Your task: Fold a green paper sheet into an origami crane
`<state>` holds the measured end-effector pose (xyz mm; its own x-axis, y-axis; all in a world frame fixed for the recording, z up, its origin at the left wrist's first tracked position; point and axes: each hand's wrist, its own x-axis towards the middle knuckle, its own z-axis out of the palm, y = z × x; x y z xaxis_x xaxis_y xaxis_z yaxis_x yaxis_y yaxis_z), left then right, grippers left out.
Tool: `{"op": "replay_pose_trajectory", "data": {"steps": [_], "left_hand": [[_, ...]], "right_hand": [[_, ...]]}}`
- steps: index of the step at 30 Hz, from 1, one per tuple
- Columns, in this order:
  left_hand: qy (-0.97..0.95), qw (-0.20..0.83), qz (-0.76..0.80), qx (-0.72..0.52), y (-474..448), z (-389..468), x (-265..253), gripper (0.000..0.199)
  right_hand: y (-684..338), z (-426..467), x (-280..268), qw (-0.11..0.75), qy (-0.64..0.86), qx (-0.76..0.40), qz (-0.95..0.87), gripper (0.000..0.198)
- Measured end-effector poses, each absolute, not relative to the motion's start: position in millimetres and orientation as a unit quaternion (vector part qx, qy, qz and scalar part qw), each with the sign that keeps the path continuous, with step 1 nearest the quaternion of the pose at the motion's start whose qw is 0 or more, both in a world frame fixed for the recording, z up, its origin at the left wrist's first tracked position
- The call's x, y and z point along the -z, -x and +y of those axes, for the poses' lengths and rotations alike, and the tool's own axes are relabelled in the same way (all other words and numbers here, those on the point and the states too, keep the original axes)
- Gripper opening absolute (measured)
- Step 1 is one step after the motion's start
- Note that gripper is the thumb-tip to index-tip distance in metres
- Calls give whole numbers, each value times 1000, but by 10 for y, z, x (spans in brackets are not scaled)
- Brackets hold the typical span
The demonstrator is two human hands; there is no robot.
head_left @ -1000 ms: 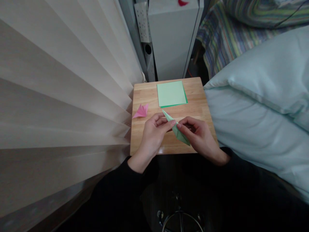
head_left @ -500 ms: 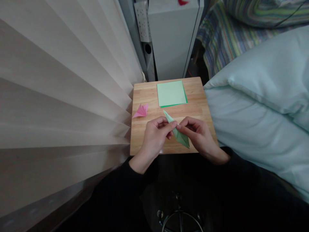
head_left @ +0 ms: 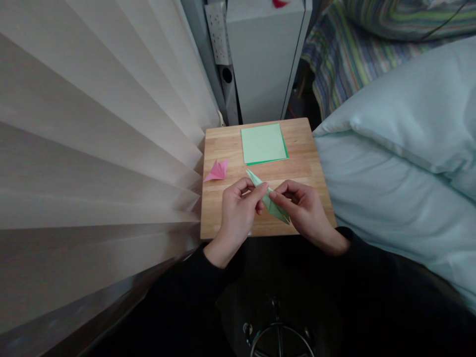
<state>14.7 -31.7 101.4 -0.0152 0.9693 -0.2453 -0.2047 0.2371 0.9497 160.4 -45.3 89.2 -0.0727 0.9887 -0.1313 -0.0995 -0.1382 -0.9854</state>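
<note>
A folded piece of light green origami paper [head_left: 275, 209], long and narrow with pointed ends, is held slantwise over the near part of the wooden table. My left hand [head_left: 240, 206] pinches its upper left half between thumb and fingers. On its right edge, close to the left thumb, my right hand [head_left: 303, 206] grips with thumb and bent forefinger. The fingers behind the paper are partly hidden. Left of my hands lies a pink folded paper figure [head_left: 216, 170]. Beyond them is a small stack of square green paper [head_left: 263, 144], pale on top with darker green below.
The small wooden table [head_left: 297, 171] meets a pleated curtain [head_left: 111, 148] on the left and pale bedding [head_left: 390, 163] on the right. A light grey cabinet [head_left: 266, 64] stands behind it. Below the near edge is a round metal chair base [head_left: 280, 327].
Both hands have shifted slightly left with the green folded paper. Its lower tip has moved up and left and looks narrower, with the layers at that end showing apart.
</note>
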Motion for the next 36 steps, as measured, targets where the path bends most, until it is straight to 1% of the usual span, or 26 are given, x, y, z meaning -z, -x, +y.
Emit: {"op": "replay_pose_trajectory", "data": {"steps": [5, 7, 10, 14, 17, 22, 25, 29, 31, 33, 36], "left_hand": [[-354, 575, 529, -514, -82, -234, -994, 27], [-350, 596, 528, -494, -77, -224, -1002, 30], [-351, 629, 518, -460, -88, -233, -1023, 28], [-358, 635, 516, -449, -94, -247, -1035, 24], [-362, 629, 523, -448, -80, -246, -1029, 24], [-380, 614, 534, -439, -62, -250, -1033, 27], [-380, 608, 546, -434, -68, -263, -1034, 28], [-377, 602, 561, -425, -48, -248, -987, 35], [-415, 596, 553, -407, -21, -221, -952, 35], [-489, 585, 536, -363, 3, -194, -930, 31], [-551, 597, 498, -305, 4, -187, -936, 23]], "right_hand": [[-1624, -456, -883, 467, 502, -553, -473, 23], [-1632, -456, -880, 465, 501, -552, -478, 22], [-1646, -450, -885, 460, 505, -546, -485, 20], [-1668, -440, -903, 436, 526, -513, -519, 26], [-1680, -440, -910, 427, 526, -496, -543, 30], [-1677, -460, -921, 410, 491, -532, -554, 21], [-1666, -465, -934, 419, 489, -539, -544, 22], [-1657, -448, -939, 419, 470, -568, -530, 23], [-1670, -426, -921, 403, 467, -573, -540, 26], [-1702, -394, -892, 396, 484, -557, -547, 27], [-1764, -343, -860, 425, 513, -508, -546, 18]]}}
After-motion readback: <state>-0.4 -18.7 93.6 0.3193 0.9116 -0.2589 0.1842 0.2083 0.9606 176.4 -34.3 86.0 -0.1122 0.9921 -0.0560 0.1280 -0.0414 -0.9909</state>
